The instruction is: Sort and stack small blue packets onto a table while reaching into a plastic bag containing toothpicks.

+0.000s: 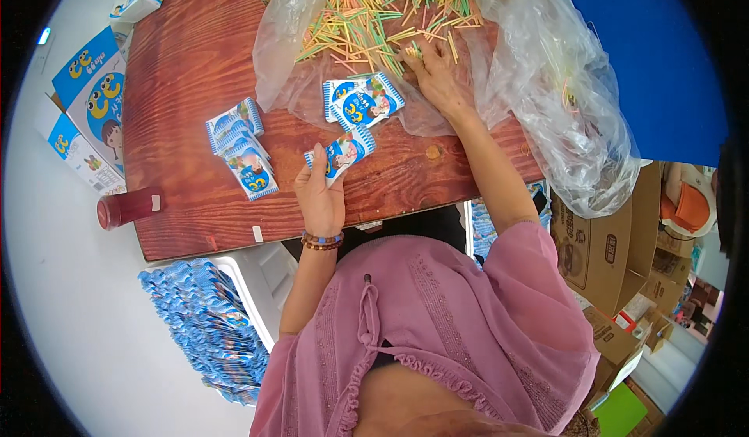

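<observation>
My left hand (318,195) holds a small blue-and-white snack packet (342,153) upright over the wooden table (187,70). My right hand (437,74) reaches forward into a heap of thin coloured sticks (374,15) lying on clear plastic, its fingers pinching a few sticks. Two more packets (363,100) lie just left of my right hand, partly on the plastic. A short row of packets (242,148) lies further left on the bare wood.
A red bottle (129,207) lies at the table's left edge. Printed blue cartons (94,97) sit on the floor to the left. A white bin holds several blue packets (211,328) below the table. Crumpled clear bag (569,101) and cardboard boxes (601,242) stand right.
</observation>
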`<state>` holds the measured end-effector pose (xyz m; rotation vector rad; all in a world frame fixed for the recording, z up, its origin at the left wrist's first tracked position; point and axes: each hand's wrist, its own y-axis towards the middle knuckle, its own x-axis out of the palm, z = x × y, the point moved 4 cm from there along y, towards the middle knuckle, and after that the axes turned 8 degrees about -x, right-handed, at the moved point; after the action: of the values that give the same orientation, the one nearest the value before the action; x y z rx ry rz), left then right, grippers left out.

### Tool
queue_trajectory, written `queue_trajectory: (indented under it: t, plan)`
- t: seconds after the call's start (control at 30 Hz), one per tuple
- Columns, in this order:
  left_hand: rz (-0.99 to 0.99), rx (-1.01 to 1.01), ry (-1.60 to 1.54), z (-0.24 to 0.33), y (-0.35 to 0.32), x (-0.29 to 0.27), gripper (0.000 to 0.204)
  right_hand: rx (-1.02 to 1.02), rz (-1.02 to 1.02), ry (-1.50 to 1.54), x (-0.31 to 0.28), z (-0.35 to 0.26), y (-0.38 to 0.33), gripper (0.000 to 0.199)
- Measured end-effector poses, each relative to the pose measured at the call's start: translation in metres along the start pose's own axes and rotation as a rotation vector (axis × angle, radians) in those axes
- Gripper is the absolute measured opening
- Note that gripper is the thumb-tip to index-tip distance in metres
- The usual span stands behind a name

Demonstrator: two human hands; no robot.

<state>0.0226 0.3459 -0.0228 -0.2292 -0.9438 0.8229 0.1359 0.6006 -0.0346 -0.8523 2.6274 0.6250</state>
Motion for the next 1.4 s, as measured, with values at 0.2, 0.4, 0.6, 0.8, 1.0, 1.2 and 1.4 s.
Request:
queue_trajectory:
  t: [0.2, 0.4, 0.6, 0.8, 1.0, 1.2, 1.4]
  plan:
    - [-0.029, 0.017, -0.004, 0.005, 0.006, 0.004, 0.018, 0.227, 0.248, 0.646, -0.009, -0.053, 0.003, 0.027]
    - [-0.164, 0.071, -0.124, 0.007, 0.026, 0.03, 0.02, -0.018, 0.248, 1.254, 0.021, -0.105, -0.005, 0.023]
    - [-0.204, 0.128, -0.192, 0.013, 0.023, 0.034, 0.022, -0.185, 0.248, 1.24, 0.051, -0.151, -0.017, 0.019]
    - [-0.221, 0.168, -0.207, 0.019, 0.021, 0.029, 0.022, -0.189, 0.246, 1.216, 0.065, -0.172, -0.026, 0.016]
    - [-0.229, 0.21, -0.236, 0.025, 0.02, 0.028, 0.023, -0.137, 0.123, 0.962, 0.087, -0.171, -0.04, 0.019]
    - [-0.288, 0.191, -0.306, 0.035, 0.022, 0.013, 0.03, -0.214, -0.123, 0.633, 0.094, -0.182, -0.04, 0.045]
    - [-0.325, 0.122, -0.397, 0.032, 0.018, -0.018, 0.04, -0.56, -0.413, -0.055, 0.114, -0.206, -0.037, 0.055]
